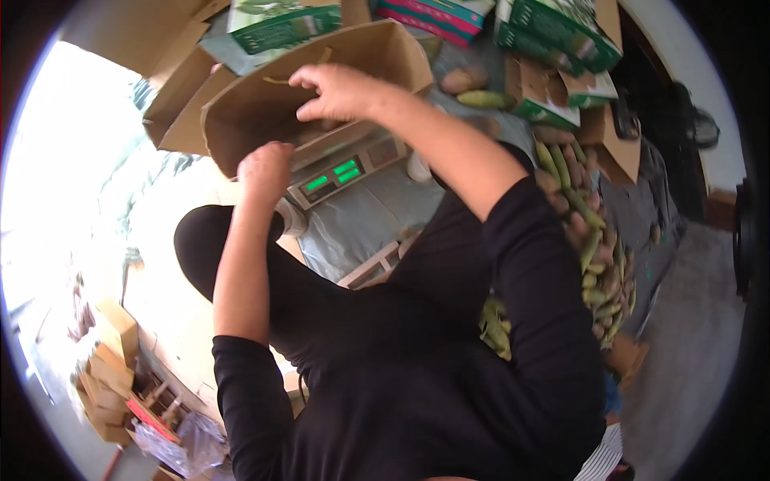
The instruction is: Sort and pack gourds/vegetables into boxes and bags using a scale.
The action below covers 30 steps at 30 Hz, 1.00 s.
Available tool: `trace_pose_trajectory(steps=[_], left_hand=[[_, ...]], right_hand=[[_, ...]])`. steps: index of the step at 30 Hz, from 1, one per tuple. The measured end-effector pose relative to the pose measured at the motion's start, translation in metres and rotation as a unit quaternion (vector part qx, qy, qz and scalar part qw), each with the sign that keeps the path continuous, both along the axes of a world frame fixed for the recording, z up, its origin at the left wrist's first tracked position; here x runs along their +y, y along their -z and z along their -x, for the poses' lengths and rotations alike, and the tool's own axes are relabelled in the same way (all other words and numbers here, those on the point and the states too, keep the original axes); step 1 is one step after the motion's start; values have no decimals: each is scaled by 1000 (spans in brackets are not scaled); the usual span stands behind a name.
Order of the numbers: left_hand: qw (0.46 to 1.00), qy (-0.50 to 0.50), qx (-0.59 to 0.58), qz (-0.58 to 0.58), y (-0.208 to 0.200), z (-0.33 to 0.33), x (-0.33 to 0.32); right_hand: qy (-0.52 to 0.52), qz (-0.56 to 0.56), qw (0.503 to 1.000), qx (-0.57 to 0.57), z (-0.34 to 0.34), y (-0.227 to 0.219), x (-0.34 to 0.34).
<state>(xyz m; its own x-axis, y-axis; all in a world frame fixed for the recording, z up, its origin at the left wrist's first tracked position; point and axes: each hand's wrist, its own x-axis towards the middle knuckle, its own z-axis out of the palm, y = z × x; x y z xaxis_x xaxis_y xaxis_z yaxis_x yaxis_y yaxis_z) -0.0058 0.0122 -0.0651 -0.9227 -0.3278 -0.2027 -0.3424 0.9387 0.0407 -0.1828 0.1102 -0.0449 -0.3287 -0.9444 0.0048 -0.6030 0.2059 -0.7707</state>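
A tall brown cardboard box (241, 120) with an open top stands on a digital weighing scale (335, 178) with a lit green display. A yellow cord (324, 56) runs through the box's far wall. My right hand (337, 90) is over the opening, thumb and fingers apart, its fingertips close to the cord. At the box's near left rim is my left hand (266, 168), its fingers closed over the edge. The box's contents are mostly hidden in shadow and behind my right hand; a small reddish-brown patch shows inside.
To the right lies a long heap of green and brownish elongated produce (589, 216). Green-and-white printed boxes (553, 36) stand at the back, beside a pink-and-teal box (437, 18). Cardboard pieces (108, 377) and a clear plastic bag (188, 445) are at lower left.
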Motion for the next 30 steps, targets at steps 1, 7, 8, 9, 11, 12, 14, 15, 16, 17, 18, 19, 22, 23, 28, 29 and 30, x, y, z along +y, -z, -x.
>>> trace_pose_trajectory(steps=[1,7,8,9,11,12,14,15,16,17,18,19,22,23,28,29,30], left_hand=[[1000,7,12,1,5,-3,-4],[999,-36,-14,-24,-2,2,-5],[999,-30,-9,-18,-4,2,-4],[1000,-23,-4,-14,-6,4,0],[997,-45,-50,-34,-16,15,11],[998,-34,-36,-27,-10,11,5],[999,-15,-27,-19,-9,5,3],[999,-20,-25,-28,-12,7,7],[999,-25,-24,-38,-12,7,10],[999,-14,-28,-43,-7,9,10],[998,-14,-26,-54,-5,9,7],[997,-14,-25,-66,-3,9,6],[999,-12,-14,-50,-2,-1,-1],[999,-11,-9,-50,-2,-6,-6],[998,-19,-12,-58,-3,4,1],[997,-30,-15,-70,-1,5,0],[997,-40,-12,-62,-3,2,-2]], right_hand=[[-5,-1,1000,-30,10,-22,18],[187,-20,976,-113,65,-69,192],[251,-4,965,-80,64,-63,226],[314,10,948,-45,58,-51,262],[383,-17,923,-39,54,4,340],[408,-48,909,-72,41,31,370],[444,-97,886,-89,4,88,427],[458,-118,878,-70,-19,119,457],[432,-160,884,-75,-45,153,491],[408,-205,886,-78,-71,179,524],[373,-283,884,-16,-95,196,535],[333,-359,871,45,-123,210,546],[369,-402,833,-96,-191,214,547],[345,-470,795,-166,-198,202,536],[504,-478,661,-283,-291,212,573],[528,-462,637,-318,-306,219,578],[546,-428,620,-365,-311,218,568]])
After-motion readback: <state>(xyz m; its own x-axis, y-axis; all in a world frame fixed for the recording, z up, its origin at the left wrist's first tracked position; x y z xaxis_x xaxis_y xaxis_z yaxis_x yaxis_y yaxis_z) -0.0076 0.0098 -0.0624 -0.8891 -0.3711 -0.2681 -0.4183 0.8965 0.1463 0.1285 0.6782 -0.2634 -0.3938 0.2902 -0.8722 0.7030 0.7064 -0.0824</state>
